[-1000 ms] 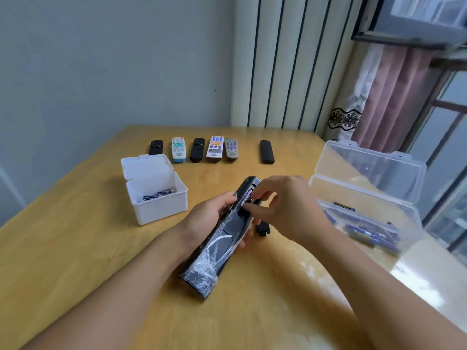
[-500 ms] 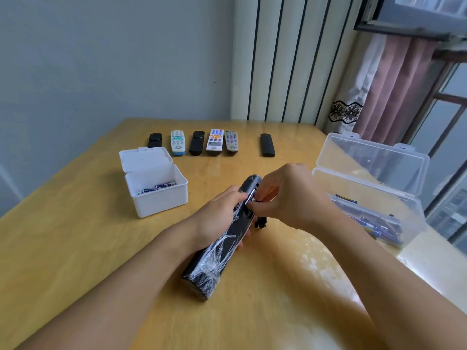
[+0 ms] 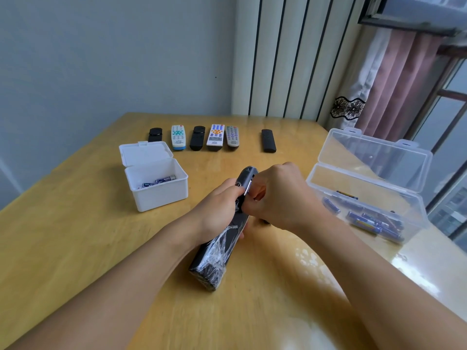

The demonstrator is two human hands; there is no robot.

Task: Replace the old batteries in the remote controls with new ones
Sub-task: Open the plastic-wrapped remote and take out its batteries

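A long black remote control partly wrapped in crinkled clear film [image 3: 222, 238] is held above the yellow wooden table [image 3: 75, 236], between the two hands and directly in front of the person. Its long axis runs from near-left to far-right: the film-wrapped end points back toward the person, the rounded bare end away toward the row of remotes. The battery bay appears to lie in the far half, where a pale strip is visible beside the fingers.

The left hand [image 3: 214, 210] is wrapped round the middle of the remote body from the left side, fingers curled over its upper face. The right hand [image 3: 280, 195] is set against the far half from the right, fingers curled and pinching at the open bay; whether a battery is actually held in that pinch cannot be told, as the fingertips are hidden by the knuckles.

The white plastic box with hinged lid open [image 3: 156, 188], holding a few blue batteries, stands to the left, nearer the left hand. The clear plastic case with raised lid [image 3: 374, 178], holding a larger heap of blue batteries [image 3: 374, 223], stands to the right, just beside the right forearm.

Judgement: a cell is being extracted or seated at the far end. The right hand is the working hand and is the nearer to the clear case. Which box holds new stock is not established.

Six further remote controls [image 3: 214, 137] lie in a row at the far edge, well apart from the hands.
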